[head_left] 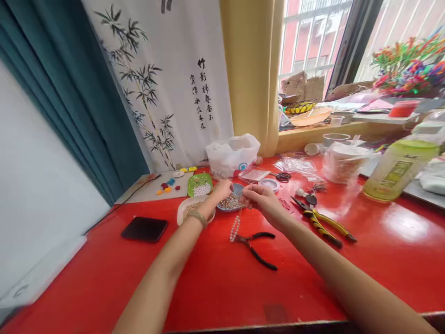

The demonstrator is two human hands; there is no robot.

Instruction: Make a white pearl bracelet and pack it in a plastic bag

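My left hand (220, 190), with a jade bangle on its wrist, reaches over a blue dish of small beads (232, 202), fingers pinched; what they hold is too small to see. My right hand (260, 200) is pinched on the top of a hanging strand of pale beads (235, 228), which dangles down to the red table (215, 278). Black-handled pliers (257, 248) lie just under the strand. A white dish of beads (186, 209) sits under my left wrist, and a green dish of white beads (200, 184) stands behind it.
A black phone (144, 229) lies at the left. Yellow-handled pliers (325, 225), scissors (282, 176), a white plastic bag (232, 154), clear packets, a plastic tub and a green bottle (396, 169) crowd the right. The window sill behind holds bowls and flowers.
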